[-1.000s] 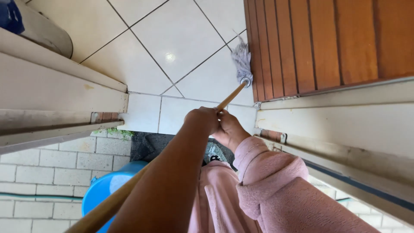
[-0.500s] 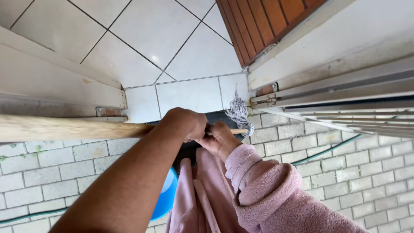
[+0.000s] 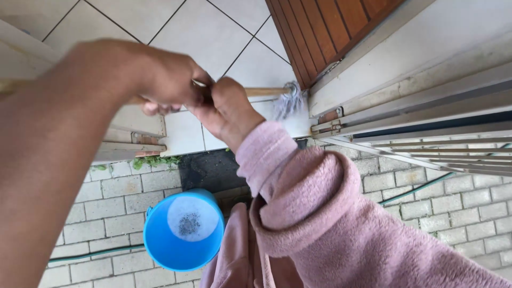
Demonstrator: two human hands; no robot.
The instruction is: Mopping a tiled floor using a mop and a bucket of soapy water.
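Two hands on the mop handle (image 3: 264, 92) here: the left hand (image 3: 154, 77) wraps it tight, and the right hand (image 3: 226, 109), in a pink sleeve (image 3: 314, 213), is closed around it just beside. Handle runs level, mop head (image 3: 288, 100) pressed on the tile floor (image 3: 208, 37) by the wooden door (image 3: 330, 26). Below, on brick paving (image 3: 106, 213), sits a blue bucket (image 3: 184, 229) of sudsy water.

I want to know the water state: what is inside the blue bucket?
The blue bucket holds pale, cloudy water with a dark speckled patch in the middle. The bottom under the water cannot be seen.
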